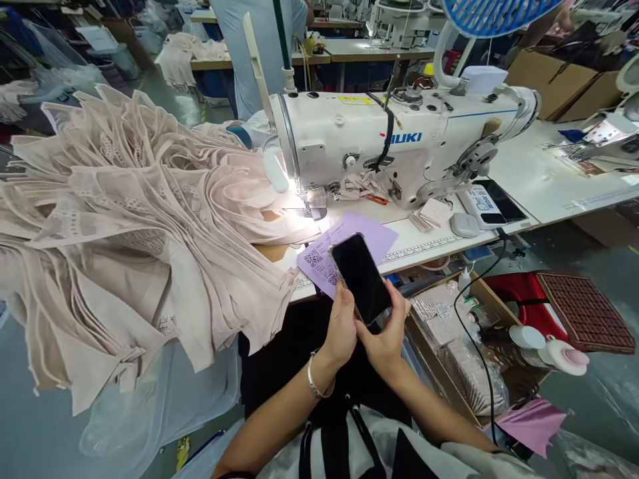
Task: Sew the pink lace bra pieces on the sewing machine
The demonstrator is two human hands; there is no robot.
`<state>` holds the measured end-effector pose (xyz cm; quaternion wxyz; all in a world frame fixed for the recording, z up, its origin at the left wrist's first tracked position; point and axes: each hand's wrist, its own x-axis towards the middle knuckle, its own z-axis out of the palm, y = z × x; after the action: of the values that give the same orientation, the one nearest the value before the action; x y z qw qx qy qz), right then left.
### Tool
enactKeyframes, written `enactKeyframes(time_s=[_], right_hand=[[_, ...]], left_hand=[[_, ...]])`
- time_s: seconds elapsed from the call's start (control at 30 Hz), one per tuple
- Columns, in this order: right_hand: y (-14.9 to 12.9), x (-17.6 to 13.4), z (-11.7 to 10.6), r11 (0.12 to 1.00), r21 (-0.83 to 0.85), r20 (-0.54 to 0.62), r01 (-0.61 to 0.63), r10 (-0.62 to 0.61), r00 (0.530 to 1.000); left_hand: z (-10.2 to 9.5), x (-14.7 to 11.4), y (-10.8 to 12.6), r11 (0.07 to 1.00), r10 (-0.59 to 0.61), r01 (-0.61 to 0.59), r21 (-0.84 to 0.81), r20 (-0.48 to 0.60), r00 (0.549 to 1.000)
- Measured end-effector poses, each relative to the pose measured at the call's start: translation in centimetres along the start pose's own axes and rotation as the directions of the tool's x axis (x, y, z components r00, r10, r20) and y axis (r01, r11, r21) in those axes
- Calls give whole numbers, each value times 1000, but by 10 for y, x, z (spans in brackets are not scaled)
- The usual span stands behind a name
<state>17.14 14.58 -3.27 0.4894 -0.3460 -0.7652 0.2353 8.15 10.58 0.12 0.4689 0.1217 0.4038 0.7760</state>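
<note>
Busy workshop floor all round, and through the head camera I look down on a white sewing table point(539, 166). Nearest, the left hand point(342, 326) curls along one edge of a dark-screened phone point(362, 276); the right hand point(387, 332) closes round its other edge, gripping it between them. The phone tilts over a purple slip point(344, 229) with printed QR codes point(313, 259); I cannot tell whether they touch. To the left, heaped beige-pink garments point(200, 266) spill over the table's front edge. Beyond stands a white sewing machine point(319, 123), brightly lit near its needle. Farther back, a person in pale blue point(267, 46) stands. I judge the step in hand to be handling the phone; from here, touching the cloth would call for freeing a hand first.
</note>
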Motion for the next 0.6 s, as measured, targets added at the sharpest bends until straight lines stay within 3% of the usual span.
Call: enactKeyframes(time_s=[0.07,0.23,0.47,0.6], right_hand=[[2,-7,-1,998,-52,39,31,-29,999],[13,-1,-5,998,-5,88,68,-67,994],[19,11,-5,979,205,161,15,-49,986],[21,6,-4,974,228,202,-9,-38,979]], left_hand=[[2,4,-5,994,-37,35,-103,-19,999],[-4,20,6,941,-196,220,-257,115,974],[-25,29,9,937,-231,261,-233,149,961],[-26,29,7,949,-228,256,-183,157,961]])
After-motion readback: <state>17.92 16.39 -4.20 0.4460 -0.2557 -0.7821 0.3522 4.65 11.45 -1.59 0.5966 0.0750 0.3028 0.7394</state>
